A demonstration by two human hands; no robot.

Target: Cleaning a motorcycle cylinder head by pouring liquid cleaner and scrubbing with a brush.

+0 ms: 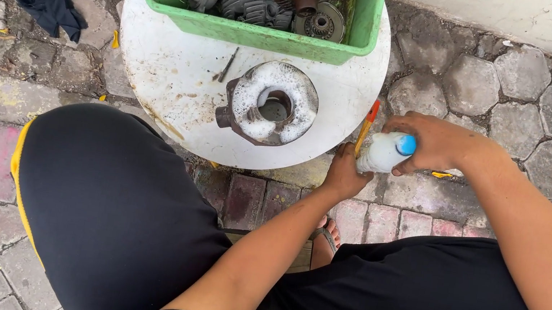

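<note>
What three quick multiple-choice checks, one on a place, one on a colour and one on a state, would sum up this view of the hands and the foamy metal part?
1. Where does the foam-covered metal ring lie?
A. on the round white table
B. inside the green crate
C. on the paving

2. What colour is the cap of the white bottle?
A. red
B. blue
C. yellow

3. How is the bottle held?
A. lying loose on the table
B. standing alone on the ground
C. between both hands, off the table's edge

Answers: 1 A, the ring sits on the bare tabletop in front of the crate. 2 B, the cap by the right hand is blue. 3 C, the right hand wraps its top and the left hand meets its lower end.
</note>
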